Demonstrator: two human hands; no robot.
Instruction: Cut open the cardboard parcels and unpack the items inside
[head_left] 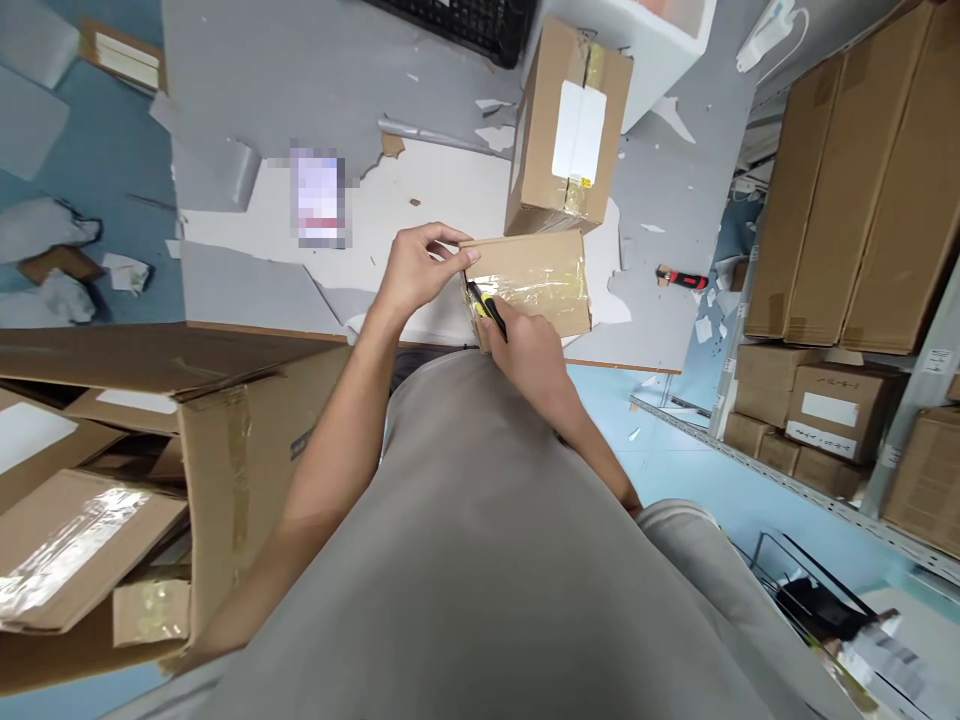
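A small brown cardboard box (529,262) sealed with shiny clear tape lies near the table's front edge. My left hand (420,265) grips its far left corner, thumb on top and fingers at the edge. In my right hand (531,352) is a black and yellow utility knife (491,310), its tip against the left end of the box. Just behind stands a larger taped carton (566,130) with a white label. Whether the tape under the blade is cut, I cannot tell.
A red and black cutter (681,279) lies on the right of the table (652,330). A white bin (660,50) and black crate (465,25) stand at the back. To my left is a big open carton (217,480) of boxes; shelves with cartons (862,190) are on the right.
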